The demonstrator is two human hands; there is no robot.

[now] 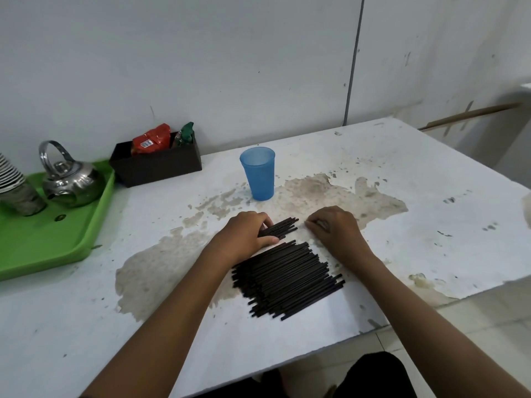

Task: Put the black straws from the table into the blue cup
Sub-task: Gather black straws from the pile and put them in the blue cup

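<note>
- A worn white table (pixel 402 173) with brown patches of peeled paint fills the centre and right of the frame.
- A bright green plastic tray (pixel 57 237) sits at the left edge, carrying a shiny steel kettle (pixel 71 179) and a stack of cups (pixel 14 182).
- A dark rectangular box (pixel 156 165) holding red and green packets stands at upper left of centre.
- A large pile of thin black straws (pixel 287 280) lies flat at centre frame.
- The left hand (pixel 247 234) curls around a small bundle of black straws (pixel 280 229) just above the pile, thumb and fingers pinching it against the table.
- The right hand (pixel 336 228) rests beside the bundle's free ends, fingers bent down; whether it grips anything cannot be told.
- A translucent blue plastic cup (pixel 258 173) stands upright above the hands, with no straws in it.
</note>
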